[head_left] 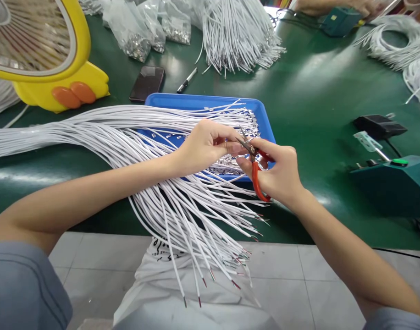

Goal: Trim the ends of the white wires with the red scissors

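My right hand is closed around small scissors with red handles, their dark blades pointing up and to the left. Thumb and fingers of my left hand pinch what looks like the end of a white cable, right at the blades; the fingers hide most of it. Under both hands lies a blue tray with many small metal connectors. A large bundle of white cables comes from the left. Some ends rest in the tray, others hang over the table's front edge with coloured wires bared.
A yellow duck-shaped fan stands at the left. Behind the tray are a dark phone, a pen, bags of metal parts and more white cables. A green machine sits at the right. Another person's arm shows at the back.
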`<action>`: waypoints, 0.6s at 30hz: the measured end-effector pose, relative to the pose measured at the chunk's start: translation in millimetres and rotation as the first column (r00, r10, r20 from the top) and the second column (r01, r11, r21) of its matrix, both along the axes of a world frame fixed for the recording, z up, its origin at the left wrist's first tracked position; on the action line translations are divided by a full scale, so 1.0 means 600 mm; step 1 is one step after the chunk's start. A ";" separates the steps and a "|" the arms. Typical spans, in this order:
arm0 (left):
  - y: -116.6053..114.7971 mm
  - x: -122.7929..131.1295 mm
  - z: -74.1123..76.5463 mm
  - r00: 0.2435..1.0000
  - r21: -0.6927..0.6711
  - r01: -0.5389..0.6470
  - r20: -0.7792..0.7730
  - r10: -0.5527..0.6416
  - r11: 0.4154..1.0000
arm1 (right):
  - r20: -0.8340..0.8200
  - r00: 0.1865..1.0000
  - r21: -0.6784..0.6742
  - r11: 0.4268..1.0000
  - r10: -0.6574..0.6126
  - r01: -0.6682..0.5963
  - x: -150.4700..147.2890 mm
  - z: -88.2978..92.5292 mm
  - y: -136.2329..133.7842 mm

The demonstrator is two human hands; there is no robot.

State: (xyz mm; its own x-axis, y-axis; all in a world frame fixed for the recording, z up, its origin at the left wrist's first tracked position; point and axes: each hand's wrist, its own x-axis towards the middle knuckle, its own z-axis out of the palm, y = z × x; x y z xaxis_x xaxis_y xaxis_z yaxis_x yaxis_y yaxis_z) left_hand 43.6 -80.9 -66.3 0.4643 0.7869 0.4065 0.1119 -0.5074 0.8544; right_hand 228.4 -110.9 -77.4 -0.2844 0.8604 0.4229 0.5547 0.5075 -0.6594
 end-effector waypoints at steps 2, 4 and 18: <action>0.000 -0.001 0.000 1.000 0.004 0.009 -0.005 -0.009 1.000 | 0.002 1.000 0.003 1.000 -0.003 0.003 0.000 0.000 -0.001; 0.000 -0.001 0.000 1.000 0.000 0.019 0.001 -0.019 1.000 | 0.004 1.000 -0.003 1.000 -0.004 0.004 -0.001 0.001 -0.001; 0.003 -0.002 0.001 0.984 -0.046 0.146 0.111 -0.140 0.988 | 0.031 0.999 -0.080 0.996 -0.038 0.040 -0.004 0.010 -0.010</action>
State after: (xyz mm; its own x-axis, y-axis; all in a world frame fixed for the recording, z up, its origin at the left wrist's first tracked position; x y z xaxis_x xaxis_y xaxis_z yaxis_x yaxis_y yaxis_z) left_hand 42.6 -79.4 -65.6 0.5293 0.7376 0.4193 -0.0523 -0.4649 0.8838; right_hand 226.0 -117.1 -71.6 -0.2611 0.9019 0.3442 0.5927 0.4312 -0.6803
